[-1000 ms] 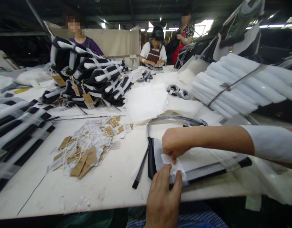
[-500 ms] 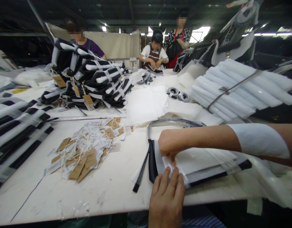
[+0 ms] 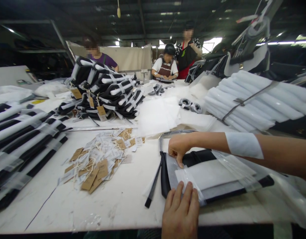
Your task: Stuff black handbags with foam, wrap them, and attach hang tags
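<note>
A black handbag (image 3: pixel 164 181) lies flat at the table's front, with grey and white foam sheets (image 3: pixel 214 172) on its face. Strips of clear tape (image 3: pixel 192 182) cross the sheets near the left end and farther right. My left hand (image 3: pixel 180 209) is open, its fingers laid flat over the lower end of the left strip. At the strip's upper end, my right hand (image 3: pixel 179 148) is closed, thumb pressed down on the tape and the other fingers curled. A wrapped strap (image 3: pixel 154 182) hangs off the bag's left side onto the table.
Loose paper tags with strings (image 3: pixel 98 162) are heaped left of the bag. Wrapped black bags (image 3: pixel 105 89) are piled behind them, more (image 3: pixel 23 142) at far left. White sheets (image 3: pixel 157 114) and a tied foam bundle (image 3: pixel 257 99) lie beyond. People (image 3: pixel 165 64) stand across the table.
My right hand has shifted up toward the bag's far edge, uncovering more of the tape and black panel. My left hand stays on the lower tape. The view has tilted upward slightly.
</note>
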`<state>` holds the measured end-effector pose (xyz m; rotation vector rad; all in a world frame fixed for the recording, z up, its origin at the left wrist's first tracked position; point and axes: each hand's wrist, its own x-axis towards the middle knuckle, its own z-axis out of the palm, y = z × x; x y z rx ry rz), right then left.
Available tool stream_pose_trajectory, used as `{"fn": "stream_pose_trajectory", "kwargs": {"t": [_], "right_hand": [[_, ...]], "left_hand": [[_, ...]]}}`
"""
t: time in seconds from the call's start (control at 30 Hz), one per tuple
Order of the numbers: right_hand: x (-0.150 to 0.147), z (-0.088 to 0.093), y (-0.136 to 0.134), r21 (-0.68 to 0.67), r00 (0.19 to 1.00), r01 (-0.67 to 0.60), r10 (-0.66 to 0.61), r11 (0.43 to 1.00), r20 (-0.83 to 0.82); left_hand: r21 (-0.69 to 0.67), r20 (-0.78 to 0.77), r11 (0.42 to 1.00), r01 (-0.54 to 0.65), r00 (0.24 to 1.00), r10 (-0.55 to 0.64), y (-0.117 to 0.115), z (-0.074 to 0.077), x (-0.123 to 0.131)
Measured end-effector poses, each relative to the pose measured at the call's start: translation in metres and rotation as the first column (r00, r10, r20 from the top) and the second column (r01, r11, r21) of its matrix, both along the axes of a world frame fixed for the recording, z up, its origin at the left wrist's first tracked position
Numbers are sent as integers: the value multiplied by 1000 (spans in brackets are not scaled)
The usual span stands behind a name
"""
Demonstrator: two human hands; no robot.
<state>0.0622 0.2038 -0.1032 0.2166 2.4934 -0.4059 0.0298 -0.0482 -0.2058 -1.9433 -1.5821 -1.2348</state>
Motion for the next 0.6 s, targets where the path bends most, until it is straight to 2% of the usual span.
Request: {"fn": "stream_pose_trajectory", "kwargs": {"t": [0.07, 0.13, 0.23, 0.33, 0.47, 0.6], "right_hand": [[4, -11, 9, -159, 990, 143, -141, 977, 22], [7, -22, 17, -262, 975, 224, -216, 939, 56], [9, -37, 28, -312, 967, 257, -243, 915, 81], [9, -44, 36, -345, 962, 272, -257, 898, 90], [17, -34, 35, -283, 951, 285, -307, 916, -35], [38, -11, 8, -142, 886, 313, -343, 939, -314]], "left_hand": [[8, -3, 1000, -8, 1000, 8, 1, 1, -1], [7, -44, 1000, -1, 999, 1, 1, 3, -2], [28, -93, 1000, 6, 996, -3, 1, 8, -5], [47, -86, 999, 7, 996, -3, 1, 11, -7], [82, -66, 997, 0, 998, 5, 2, 8, -3], [216, 19, 974, -69, 998, 67, 10, -12, 6]]}}
